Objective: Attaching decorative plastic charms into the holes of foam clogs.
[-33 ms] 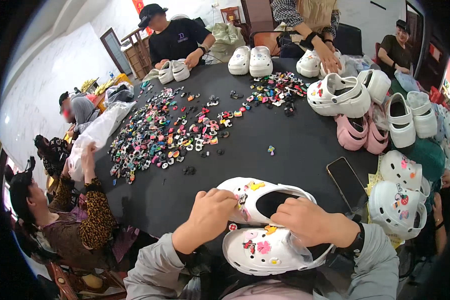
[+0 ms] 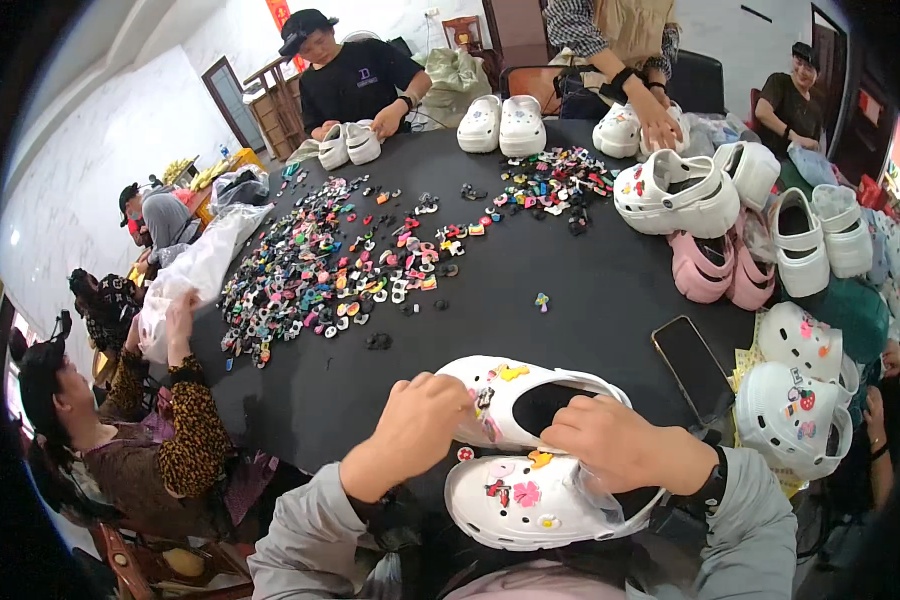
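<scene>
In front of me lie two white clogs with colourful shoe charms on their toes. My left hand is closed at the toe of the farther clog, its fingertips beside a black-and-white charm. My right hand is curled over that clog's near rim, fingers partly hidden inside the opening. The nearer clog sits below, bearing a pink flower charm; clear plastic shows in its opening. Between the toes sits a small red round charm. A lone charm lies farther out on the black table.
A big spread of loose charms covers the table's left, with a smaller pile at the back. A phone lies to the right, near decorated clogs and stacked white and pink clogs. Co-workers sit around; one holds a plastic bag.
My left hand has shifted very slightly at the clog's toe. My right hand and both clogs stay in place.
</scene>
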`<state>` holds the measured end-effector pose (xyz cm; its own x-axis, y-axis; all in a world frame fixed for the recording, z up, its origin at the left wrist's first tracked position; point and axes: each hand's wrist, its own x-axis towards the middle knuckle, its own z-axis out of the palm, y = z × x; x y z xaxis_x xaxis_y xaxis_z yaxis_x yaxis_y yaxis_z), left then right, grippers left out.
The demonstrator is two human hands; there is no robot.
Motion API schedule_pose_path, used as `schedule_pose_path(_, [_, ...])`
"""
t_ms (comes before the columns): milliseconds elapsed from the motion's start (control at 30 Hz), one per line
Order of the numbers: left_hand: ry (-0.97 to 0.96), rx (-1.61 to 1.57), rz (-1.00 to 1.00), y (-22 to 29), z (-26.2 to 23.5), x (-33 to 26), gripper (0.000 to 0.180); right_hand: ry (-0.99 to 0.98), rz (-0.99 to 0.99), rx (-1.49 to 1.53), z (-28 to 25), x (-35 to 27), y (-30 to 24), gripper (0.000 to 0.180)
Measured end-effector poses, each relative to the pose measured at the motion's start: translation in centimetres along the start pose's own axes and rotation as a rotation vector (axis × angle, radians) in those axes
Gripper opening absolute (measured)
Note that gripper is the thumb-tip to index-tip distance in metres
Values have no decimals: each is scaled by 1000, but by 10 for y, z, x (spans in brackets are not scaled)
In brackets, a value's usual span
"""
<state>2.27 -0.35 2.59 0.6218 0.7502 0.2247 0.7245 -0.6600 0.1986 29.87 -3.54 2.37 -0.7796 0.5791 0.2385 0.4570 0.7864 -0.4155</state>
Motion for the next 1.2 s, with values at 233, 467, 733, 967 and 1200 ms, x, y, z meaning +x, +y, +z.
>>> schedule_pose_path(233, [135,-464,-34,-25,8,10,15,41,-13,-42,2,-4,-4,37])
schedule_pose_path(467, [260,-804,-423,-42,17,-13,14,16,-17,-47,3,-3,-4,41])
schedule_pose_path(733, [137,-733,-353,-10,13,-70,14,-33,7,-74,-2,-2,-13,52])
schedule_pose_path(967, [-10,-755,-266,15,24,-89,24,-34,33,-139,0,-6,-28,54])
schedule_pose_path(1200, [43,-697,-153,35,40,-104,92,-4,14,-198,2,-7,-34,61])
